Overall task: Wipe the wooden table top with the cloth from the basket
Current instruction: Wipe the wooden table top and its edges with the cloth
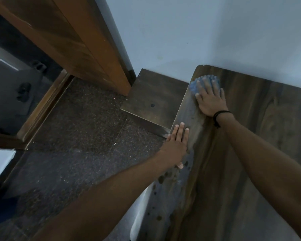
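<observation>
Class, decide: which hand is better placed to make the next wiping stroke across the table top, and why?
Right. The right hand presses the blue cloth at the far corner of the table top; the left hand only rests on the edge, holding nothing.

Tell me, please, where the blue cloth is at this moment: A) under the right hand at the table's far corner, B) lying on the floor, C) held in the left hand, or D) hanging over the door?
A: the cloth lies on the table at its far corner by the wall, with the right hand pressing down on it, fingers straight.
</observation>
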Tool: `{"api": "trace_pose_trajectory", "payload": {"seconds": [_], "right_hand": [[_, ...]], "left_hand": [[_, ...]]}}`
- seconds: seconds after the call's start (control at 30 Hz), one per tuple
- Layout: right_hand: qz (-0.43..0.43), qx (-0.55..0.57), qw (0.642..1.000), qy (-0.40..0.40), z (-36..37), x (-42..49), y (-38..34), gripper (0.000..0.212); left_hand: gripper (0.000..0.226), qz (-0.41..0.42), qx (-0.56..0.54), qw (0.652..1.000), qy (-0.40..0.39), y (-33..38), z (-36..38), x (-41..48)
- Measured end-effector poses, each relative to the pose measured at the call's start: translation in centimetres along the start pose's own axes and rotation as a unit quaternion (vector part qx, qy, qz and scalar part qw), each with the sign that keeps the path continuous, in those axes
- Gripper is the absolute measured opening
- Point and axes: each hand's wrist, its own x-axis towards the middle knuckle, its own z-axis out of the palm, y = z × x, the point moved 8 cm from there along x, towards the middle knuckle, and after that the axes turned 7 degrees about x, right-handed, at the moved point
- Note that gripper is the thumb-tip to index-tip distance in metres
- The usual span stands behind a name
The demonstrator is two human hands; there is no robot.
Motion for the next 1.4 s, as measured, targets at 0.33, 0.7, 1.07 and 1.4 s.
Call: {"api": "trace_pose_trajectory", "payload": {"seconds": [0.33,0.7,1.07,1.4], "right_hand": [[0.063,0.011,0.998,0.022,0.4,0.3,-0.8,0.057],[0.014,-0.018,1.000,0.013,1.9,-4.9,-1.6,0.055],[0.012,-0.007,0.999,0.047,5.1,-8.2,-4.9,0.055],[0.031,0.003,0.999,0.024,1.3,-1.4,-0.4,0.054]], "left_hand": [[0.146,-0.016,0.012,1.000,0.006,0.2,-0.4,0.1],[0.140,0.050,-0.041,0.997,0.044,-0.7,1.4,-3.7],[0.144,0.020,0.015,1.000,0.018,-0.3,4.4,-6.6],[0.140,0.017,0.028,0.999,0.024,0.3,3.6,-6.8]]}}
